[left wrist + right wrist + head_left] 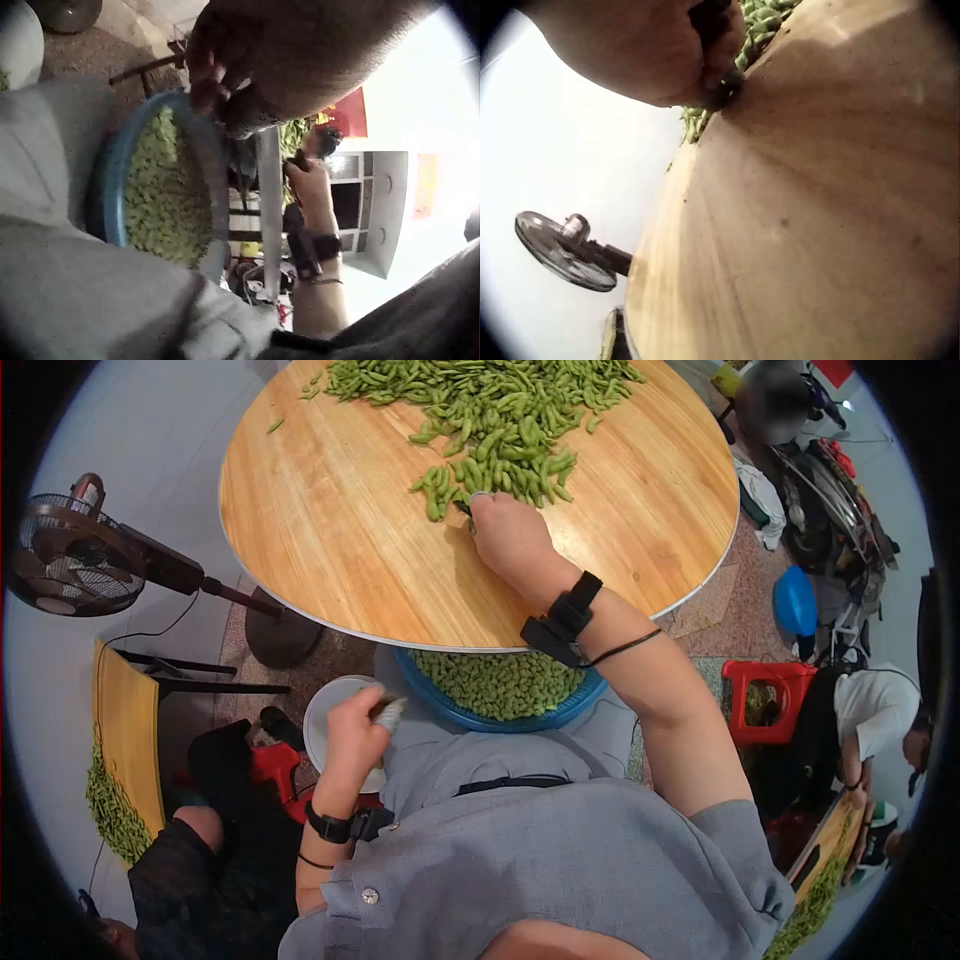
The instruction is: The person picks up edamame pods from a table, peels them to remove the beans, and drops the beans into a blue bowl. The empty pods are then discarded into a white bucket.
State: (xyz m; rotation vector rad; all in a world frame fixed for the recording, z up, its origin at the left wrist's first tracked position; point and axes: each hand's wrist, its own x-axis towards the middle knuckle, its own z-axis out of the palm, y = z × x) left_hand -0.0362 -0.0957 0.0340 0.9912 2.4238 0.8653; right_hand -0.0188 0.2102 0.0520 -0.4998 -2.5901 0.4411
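My right hand (515, 540) is over the round wooden table (340, 550), at the near edge of a heap of green pods (505, 445). Its curled fingers grip a small dark item (462, 508), partly hidden by the hand; dark parts also show at the fingers in the right wrist view. My left hand (352, 740) is low, by a white bucket (317, 725), fingers bent, with something whitish at the thumb side. Whether it holds anything is hidden. A blue basin (440, 713) of shelled green beans (500, 685) rests at my lap, below the table edge.
A fan (80, 555) stands left of the table. Two seated people are at the lower left and right, beside smaller tables with pods. A red stool (740, 705) and a blue basin (795, 602) are on the floor at the right.
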